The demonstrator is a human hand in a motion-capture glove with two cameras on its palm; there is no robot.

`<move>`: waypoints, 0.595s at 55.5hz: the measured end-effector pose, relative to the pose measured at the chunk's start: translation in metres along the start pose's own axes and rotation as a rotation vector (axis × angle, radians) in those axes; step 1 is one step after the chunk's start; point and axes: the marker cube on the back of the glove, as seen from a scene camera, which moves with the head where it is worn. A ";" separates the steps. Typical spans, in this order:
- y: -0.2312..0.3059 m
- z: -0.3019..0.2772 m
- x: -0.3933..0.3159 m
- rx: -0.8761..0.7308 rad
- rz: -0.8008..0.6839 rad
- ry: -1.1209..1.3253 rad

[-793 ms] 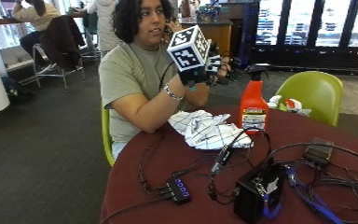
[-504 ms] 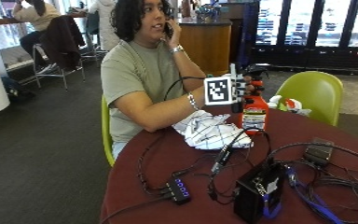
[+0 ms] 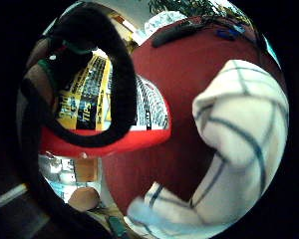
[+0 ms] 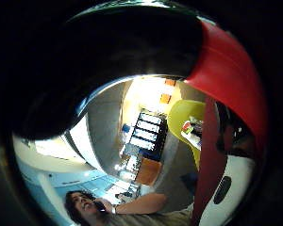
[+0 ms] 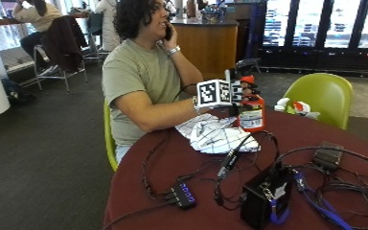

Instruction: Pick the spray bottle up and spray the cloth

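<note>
Outside view shows the big change: the grip (image 5: 238, 92) has come down from up by the person's head and now sits on the bottle (image 5: 251, 111), fingers wrapped round its neck. The bottle is still standing on the tabletop (image 5: 171, 191), so the pickup looks only just started. The cloth (image 5: 214, 135) lies crumpled right beside and below the grip. Cables (image 5: 235, 158) trail over the cloth's edge and could snag. The person's bare hand holds a phone (image 5: 168, 32).
</note>
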 end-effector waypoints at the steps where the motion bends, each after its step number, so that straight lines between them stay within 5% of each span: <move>1: 0.005 -0.003 -0.004 0.008 -0.017 -0.002; 18: 0.083 -0.150 -0.066 0.292 -0.250 0.032; 33: 0.170 -0.208 0.014 0.606 0.064 0.179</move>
